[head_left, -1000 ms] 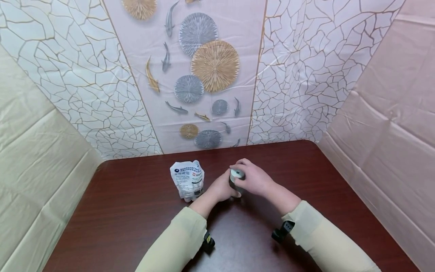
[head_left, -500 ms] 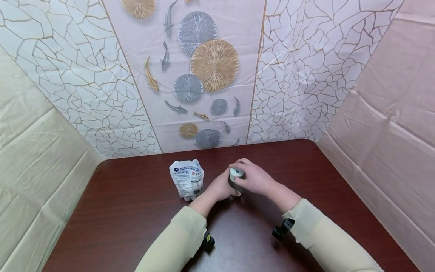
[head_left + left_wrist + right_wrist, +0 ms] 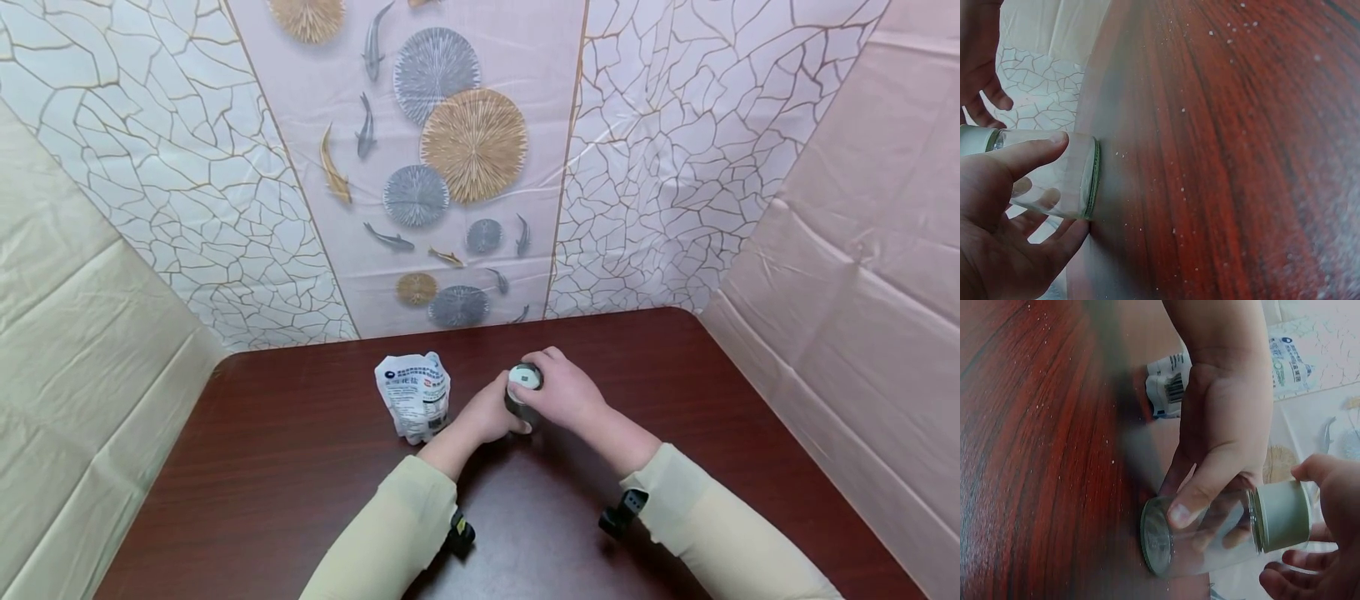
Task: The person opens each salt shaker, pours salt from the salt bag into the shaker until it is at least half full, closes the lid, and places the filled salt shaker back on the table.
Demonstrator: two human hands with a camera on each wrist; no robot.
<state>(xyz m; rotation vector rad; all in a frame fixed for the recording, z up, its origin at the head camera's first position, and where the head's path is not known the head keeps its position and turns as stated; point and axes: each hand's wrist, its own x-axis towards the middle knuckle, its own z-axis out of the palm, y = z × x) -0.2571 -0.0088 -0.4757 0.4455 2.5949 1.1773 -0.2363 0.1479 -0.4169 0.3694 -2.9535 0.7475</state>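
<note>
A clear glass jar [image 3: 1159, 540] with a pale green lid [image 3: 525, 377] is held between both hands, tilted. My left hand [image 3: 489, 413] grips the glass body, its thumb along one side and its fingers round the other. At the lid end, my right hand [image 3: 572, 394] has its thumb and a finger on the lid's edge; several other fingers are bent beside it in the right wrist view. The base of the jar is close over the table, and no contents show through the glass. A white printed bag [image 3: 415, 397] stands just left of the left hand.
The dark red-brown wooden table [image 3: 300, 500] carries scattered white grains, seen in both wrist views. A patterned cloth backdrop [image 3: 645, 167] rises behind it, with beige cloth at both sides. Each sleeve cuff has a small black camera.
My right hand has shifted slightly right and turned on the lid, so more of the lid's top shows. The left hand, jar body and bag have stayed in place.
</note>
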